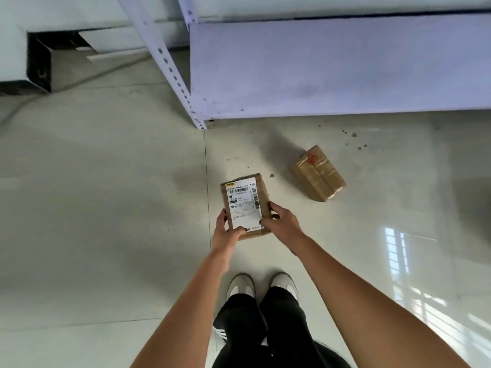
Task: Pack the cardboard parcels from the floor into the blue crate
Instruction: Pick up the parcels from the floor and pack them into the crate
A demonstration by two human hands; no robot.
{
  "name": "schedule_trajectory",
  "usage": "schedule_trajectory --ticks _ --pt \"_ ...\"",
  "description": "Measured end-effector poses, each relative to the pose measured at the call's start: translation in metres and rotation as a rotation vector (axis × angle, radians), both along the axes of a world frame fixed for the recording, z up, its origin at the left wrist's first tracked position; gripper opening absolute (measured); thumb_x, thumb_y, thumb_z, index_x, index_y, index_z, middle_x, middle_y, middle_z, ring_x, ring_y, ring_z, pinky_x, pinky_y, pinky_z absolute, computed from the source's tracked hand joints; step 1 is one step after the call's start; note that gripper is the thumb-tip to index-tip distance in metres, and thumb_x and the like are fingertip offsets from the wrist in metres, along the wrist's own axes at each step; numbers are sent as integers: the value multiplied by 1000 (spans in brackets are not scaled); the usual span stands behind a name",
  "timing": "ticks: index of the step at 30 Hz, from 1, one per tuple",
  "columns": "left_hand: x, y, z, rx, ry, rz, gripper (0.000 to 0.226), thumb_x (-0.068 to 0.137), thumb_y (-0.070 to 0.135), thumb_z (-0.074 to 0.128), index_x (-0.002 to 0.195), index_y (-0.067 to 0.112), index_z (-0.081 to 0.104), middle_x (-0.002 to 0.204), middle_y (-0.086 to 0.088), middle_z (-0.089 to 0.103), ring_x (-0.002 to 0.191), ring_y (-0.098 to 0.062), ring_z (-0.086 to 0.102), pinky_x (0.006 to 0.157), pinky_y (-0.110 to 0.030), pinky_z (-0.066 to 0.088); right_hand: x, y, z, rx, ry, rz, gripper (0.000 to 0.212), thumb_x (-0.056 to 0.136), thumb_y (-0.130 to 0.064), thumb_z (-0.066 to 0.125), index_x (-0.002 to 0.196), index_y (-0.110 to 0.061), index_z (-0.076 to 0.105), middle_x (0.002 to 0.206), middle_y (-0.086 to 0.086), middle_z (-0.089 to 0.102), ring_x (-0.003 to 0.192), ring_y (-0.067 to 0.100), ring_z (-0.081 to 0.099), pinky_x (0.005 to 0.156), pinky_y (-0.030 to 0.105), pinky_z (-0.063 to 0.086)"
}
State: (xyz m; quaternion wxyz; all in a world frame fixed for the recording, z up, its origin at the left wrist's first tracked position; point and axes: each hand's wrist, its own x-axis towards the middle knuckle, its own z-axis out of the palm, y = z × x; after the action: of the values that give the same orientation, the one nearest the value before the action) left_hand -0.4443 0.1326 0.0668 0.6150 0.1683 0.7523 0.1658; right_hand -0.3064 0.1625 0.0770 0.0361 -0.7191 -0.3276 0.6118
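left hand and right hand grip labelled parcel at near end (centre frame) | risk: far end tips, slips out

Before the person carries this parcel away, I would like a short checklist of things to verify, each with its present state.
1. Left hand grips the labelled brown cardboard parcel: ok.
2. Right hand grips the same parcel: ok.
3. White shipping label faces up and shows: ok.
4. Blue crate in view as the destination: not ok, it is outside the picture.
5. Other parcels left on the floor: not ok, one taped brown cardboard parcel lies on the pale tiled floor.
6. Parcel weight: cannot tell.
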Motion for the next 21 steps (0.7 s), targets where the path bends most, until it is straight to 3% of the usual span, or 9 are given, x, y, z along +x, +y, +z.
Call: schedule_trajectory --ticks 7,11,17,21 --pt "72 -34 270 64 -95 -12 65 81 -4 57 137 22 37 112 7 56 107 -16 53 95 -26 37 64 -52 263 -5 -3 -190 56 78 -11 61 132 -18 49 123 3 63 111 23 59 96 35 48" --pt "119 -65 377 61 -181 -39 61 79 -1 58 132 25 39 105 12 63 113 -21 57 107 -41 40 116 -85 383 37 5 -283 56 78 -8 59 133 -17 50 120 4 64 108 24 61 93 35 50" --pt "234 -122 471 45 -204 0 53 79 2 60 123 17 33 120 -7 56 113 -24 53 106 -43 40 218 -154 486 65 8 -313 57 82 -3 56 136 -11 45 126 9 61 111 27 60 96 38 50" --pt "332 -160 493 83 -192 -23 51 81 0 59 124 13 32 121 -11 54 109 -25 54 91 -36 46 316 -198 517 126 14 -314 52 81 -4 56 132 -9 49 122 9 62 108 26 61 94 37 51"
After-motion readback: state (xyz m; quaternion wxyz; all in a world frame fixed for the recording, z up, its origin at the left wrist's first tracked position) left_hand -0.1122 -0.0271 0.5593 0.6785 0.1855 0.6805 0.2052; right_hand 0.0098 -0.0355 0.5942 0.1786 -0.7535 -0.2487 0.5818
